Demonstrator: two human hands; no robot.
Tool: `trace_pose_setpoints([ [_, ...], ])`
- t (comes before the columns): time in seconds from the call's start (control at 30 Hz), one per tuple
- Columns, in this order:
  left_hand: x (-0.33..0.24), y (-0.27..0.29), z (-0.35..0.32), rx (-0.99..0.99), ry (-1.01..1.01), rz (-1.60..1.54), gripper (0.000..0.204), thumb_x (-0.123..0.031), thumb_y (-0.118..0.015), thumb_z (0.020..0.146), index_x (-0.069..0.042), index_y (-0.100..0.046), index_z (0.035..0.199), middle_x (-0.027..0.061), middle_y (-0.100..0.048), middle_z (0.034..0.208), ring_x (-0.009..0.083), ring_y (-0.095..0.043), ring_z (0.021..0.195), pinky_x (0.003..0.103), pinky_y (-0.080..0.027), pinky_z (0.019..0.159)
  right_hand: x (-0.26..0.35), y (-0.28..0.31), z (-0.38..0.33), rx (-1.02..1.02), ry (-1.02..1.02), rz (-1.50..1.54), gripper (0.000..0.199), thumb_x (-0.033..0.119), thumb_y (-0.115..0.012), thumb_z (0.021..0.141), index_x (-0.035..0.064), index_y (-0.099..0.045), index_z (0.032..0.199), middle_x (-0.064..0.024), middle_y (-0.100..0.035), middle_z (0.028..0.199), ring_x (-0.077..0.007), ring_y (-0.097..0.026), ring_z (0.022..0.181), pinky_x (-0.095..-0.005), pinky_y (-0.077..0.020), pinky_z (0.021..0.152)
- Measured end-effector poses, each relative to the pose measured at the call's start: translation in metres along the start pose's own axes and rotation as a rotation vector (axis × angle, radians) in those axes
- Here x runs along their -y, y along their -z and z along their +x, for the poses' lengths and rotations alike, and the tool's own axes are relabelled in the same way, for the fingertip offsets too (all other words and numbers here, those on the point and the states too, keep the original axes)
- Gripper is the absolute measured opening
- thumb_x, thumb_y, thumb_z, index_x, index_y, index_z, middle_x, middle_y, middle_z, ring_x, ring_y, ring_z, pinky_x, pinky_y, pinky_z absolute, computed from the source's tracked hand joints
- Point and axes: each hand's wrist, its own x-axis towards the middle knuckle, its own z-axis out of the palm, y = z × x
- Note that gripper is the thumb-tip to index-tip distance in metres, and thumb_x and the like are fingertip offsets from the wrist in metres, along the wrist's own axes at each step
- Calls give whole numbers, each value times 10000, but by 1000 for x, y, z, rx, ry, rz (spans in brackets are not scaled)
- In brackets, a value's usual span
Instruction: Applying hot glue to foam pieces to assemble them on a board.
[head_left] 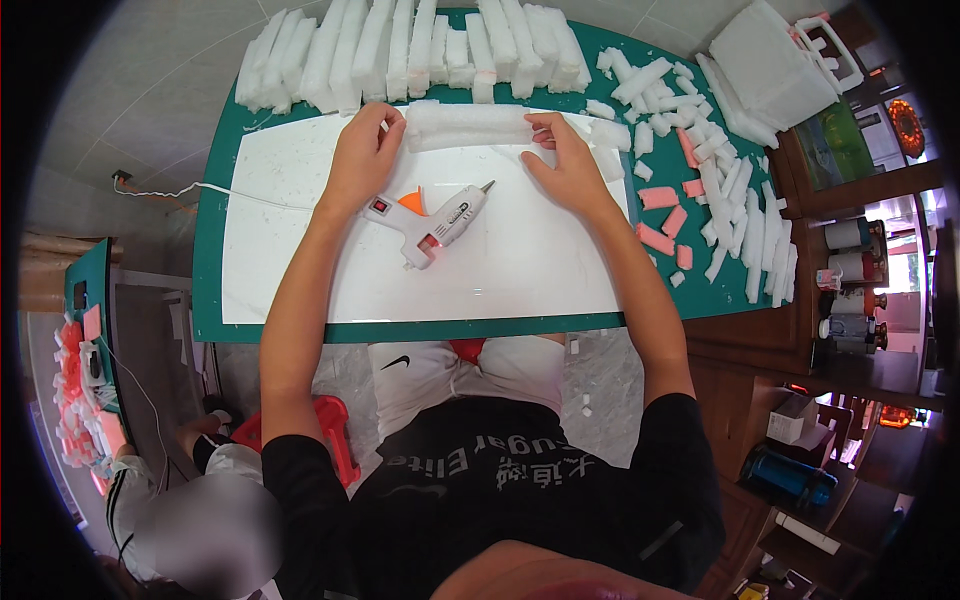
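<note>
Two bare hands stand at either end of a long white foam strip (470, 127), which lies across the far part of a white sheet (500, 270) on a green table (215, 250). The left hand (360, 152), at the strip's left end, has its fingers bent and its thumb close to them; I can't tell whether it has hold of the foam. The right hand (573, 168) is at the other end, thumb and forefinger spread apart with the tips by the foam; whether they pinch it I can't tell either.

Nearer the person, between the forearms, a white glue gun (440, 222) lies on its side, nozzle toward the upper right, with an orange part beside its body. A white cord (230, 190) runs in from the left. Many foam slabs (375, 50) stand in a row along the far edge. To the right are scattered white scraps (735, 185), several pink pieces (655, 238) and a big white block (770, 65)
</note>
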Motion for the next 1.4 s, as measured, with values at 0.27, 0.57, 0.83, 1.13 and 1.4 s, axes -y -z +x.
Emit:
trace_pose_setpoints([
  [0.27,-8,4,-1,2,26,-17,126,-99,-634,936,2,-620,1011,106,-635,917,192,-551,695,315,-477,672,0,0,0,3,-12,-7,473,95,-697,839,38,-545,1283,-126,-625,1161,-238,-606,1050,-346,-474,989],
  [0.57,-8,1,-3,13,-21,-12,129,-98,-595,955,-1,-585,1040,119,-613,957,207,-559,711,324,-475,688,0,0,0,-4,-5,2,469,93,-695,841,41,-544,1282,-127,-625,1163,-240,-606,1054,-346,-475,990],
  [0.83,-3,0,-2,20,-12,-9,144,-127,-560,976,7,-570,1027,153,-611,928,233,-578,732,349,-473,701,0,0,1,1,8,5,462,95,-695,843,34,-549,1278,-126,-627,1162,-237,-605,1037,-348,-477,980],
  [1.13,-7,2,-1,71,141,-156,165,-151,-534,1001,11,-562,1019,133,-656,836,194,-675,738,320,-498,710,2,1,0,3,0,3,449,103,-693,846,33,-558,1269,-122,-628,1168,-231,-603,1047,-340,-472,985],
  [1.4,-7,4,0,93,190,-196,172,-160,-520,1011,5,-566,1026,128,-670,870,178,-717,792,292,-510,727,0,1,1,4,4,0,439,109,-692,854,35,-565,1267,-123,-630,1171,-229,-606,1045,-339,-475,983],
])
